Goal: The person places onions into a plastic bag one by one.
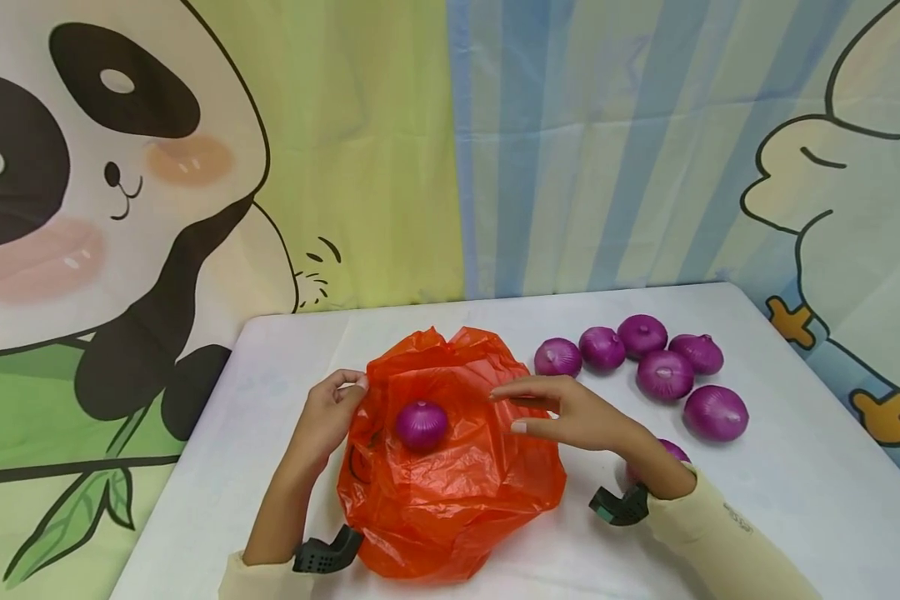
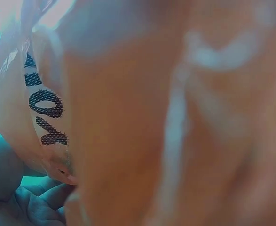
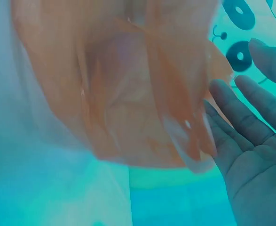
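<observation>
A red plastic bag [image 1: 450,508] lies on the table with its mouth spread upward. One purple onion [image 1: 422,425] sits inside it, left of centre. On the bag's left rim, my left hand [image 1: 328,415] pinches the film between thumb and fingers. The left wrist view is mostly filled by the blurred bag film, with black printed letters [image 2: 46,103] on it. Over the bag's right side is my right hand [image 1: 573,414], its fingers extended and thumb apart. In the right wrist view, the fingers [image 3: 246,117] are loosely spread, fingertips right at the bag's edge.
Several purple onions [image 1: 665,375] lie grouped at the back right of the white table [image 1: 787,517]. Another onion [image 1: 673,452] is partly hidden under my right wrist. A printed cloth [image 1: 360,150] with a panda hangs behind the table.
</observation>
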`<state>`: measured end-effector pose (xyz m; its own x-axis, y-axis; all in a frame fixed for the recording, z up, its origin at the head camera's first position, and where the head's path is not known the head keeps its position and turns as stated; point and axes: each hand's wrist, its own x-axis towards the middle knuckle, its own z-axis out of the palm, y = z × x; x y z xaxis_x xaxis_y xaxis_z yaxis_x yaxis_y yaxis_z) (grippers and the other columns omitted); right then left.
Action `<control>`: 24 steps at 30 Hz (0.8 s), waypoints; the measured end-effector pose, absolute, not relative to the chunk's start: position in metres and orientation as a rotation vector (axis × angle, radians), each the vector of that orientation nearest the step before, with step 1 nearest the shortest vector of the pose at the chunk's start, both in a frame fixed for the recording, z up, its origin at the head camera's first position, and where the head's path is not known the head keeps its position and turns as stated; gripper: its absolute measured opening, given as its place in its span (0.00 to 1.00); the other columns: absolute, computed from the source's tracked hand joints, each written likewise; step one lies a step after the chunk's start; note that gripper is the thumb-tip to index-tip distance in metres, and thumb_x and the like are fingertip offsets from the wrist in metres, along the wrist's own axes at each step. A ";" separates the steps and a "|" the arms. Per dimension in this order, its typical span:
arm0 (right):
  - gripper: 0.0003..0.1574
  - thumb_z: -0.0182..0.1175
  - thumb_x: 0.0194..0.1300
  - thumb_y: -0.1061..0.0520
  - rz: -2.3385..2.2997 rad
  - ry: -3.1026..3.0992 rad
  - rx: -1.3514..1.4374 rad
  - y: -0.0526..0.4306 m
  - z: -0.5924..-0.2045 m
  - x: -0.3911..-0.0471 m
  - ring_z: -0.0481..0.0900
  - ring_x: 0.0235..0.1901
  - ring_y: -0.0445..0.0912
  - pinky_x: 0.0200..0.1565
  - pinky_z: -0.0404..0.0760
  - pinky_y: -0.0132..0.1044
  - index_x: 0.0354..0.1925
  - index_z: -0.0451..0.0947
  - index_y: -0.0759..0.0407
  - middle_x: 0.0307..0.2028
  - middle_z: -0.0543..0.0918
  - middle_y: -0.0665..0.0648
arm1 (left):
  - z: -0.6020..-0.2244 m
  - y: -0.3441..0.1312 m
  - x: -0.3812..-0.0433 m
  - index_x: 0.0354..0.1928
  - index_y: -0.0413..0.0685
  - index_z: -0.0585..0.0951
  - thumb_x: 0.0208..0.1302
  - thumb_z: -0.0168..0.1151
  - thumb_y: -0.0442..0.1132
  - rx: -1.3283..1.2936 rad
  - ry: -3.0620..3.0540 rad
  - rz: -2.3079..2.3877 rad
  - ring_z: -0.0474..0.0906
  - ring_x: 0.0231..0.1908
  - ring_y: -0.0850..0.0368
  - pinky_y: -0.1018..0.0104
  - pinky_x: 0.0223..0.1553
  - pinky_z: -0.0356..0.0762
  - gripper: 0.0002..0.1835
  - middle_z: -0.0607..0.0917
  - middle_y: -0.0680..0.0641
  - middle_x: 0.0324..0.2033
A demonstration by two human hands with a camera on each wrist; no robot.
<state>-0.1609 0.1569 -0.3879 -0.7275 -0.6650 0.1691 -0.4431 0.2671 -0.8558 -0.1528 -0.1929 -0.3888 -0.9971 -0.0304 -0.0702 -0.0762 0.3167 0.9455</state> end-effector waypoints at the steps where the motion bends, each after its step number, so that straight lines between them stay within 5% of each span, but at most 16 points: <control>1: 0.26 0.66 0.64 0.55 -1.467 2.304 -1.025 0.160 -0.388 -0.160 0.75 0.56 0.58 0.50 0.79 0.47 0.60 0.77 0.52 0.57 0.78 0.50 | -0.389 -0.193 -0.153 0.48 0.37 0.77 0.73 0.53 0.41 -0.098 2.515 1.809 0.74 0.29 0.54 0.64 0.33 0.74 0.13 0.79 0.46 0.24; 12: 0.25 0.65 0.64 0.61 -1.560 2.422 -0.967 0.201 -0.390 -0.148 0.76 0.58 0.48 0.52 0.76 0.36 0.60 0.76 0.55 0.56 0.80 0.51 | -0.388 -0.193 -0.154 0.48 0.38 0.77 0.72 0.52 0.40 -0.089 2.520 1.809 0.73 0.27 0.54 0.64 0.30 0.73 0.12 0.78 0.47 0.23; 24: 0.28 0.66 0.61 0.66 -1.538 2.531 -0.929 0.240 -0.396 -0.135 0.77 0.56 0.40 0.47 0.80 0.35 0.60 0.75 0.59 0.53 0.81 0.56 | -0.390 -0.194 -0.154 0.48 0.38 0.77 0.72 0.53 0.41 -0.092 2.511 1.822 0.74 0.28 0.54 0.65 0.32 0.74 0.13 0.79 0.46 0.24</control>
<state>-0.1348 0.2396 -0.3957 -0.8202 -0.5065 0.2658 -0.4693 0.3302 -0.8190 -0.1537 -0.1942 -0.3898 -0.9975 -0.0259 -0.0655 -0.0703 0.3093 0.9484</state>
